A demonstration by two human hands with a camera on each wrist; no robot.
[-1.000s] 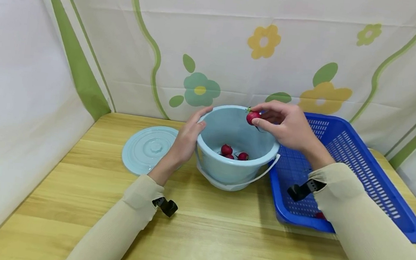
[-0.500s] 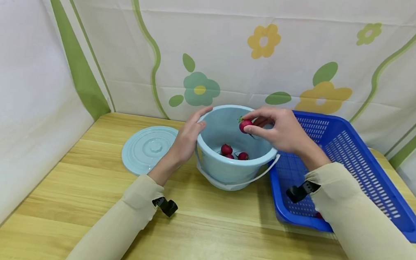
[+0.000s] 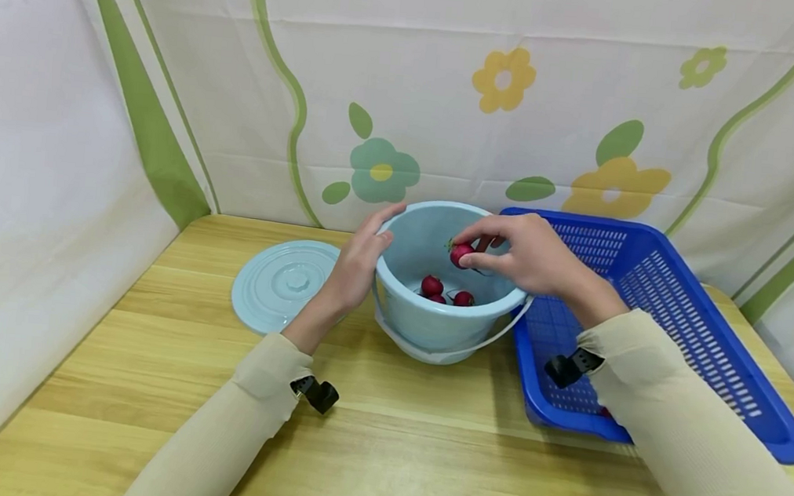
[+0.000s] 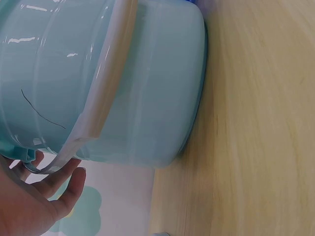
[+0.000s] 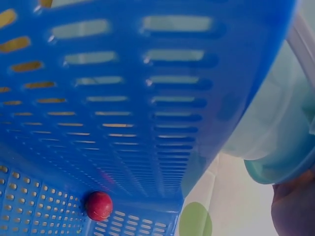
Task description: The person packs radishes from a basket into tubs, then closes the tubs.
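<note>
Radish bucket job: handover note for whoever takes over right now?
Left hand: open, resting on the light blue bucket at its rim.
Right hand: pinching a radish over the bucket's mouth, not yet released.
Done: about three radishes in bucket.
Left: one radish in basket, lying in the blue basket.
Lid lies off, on the table left of the bucket.
</note>
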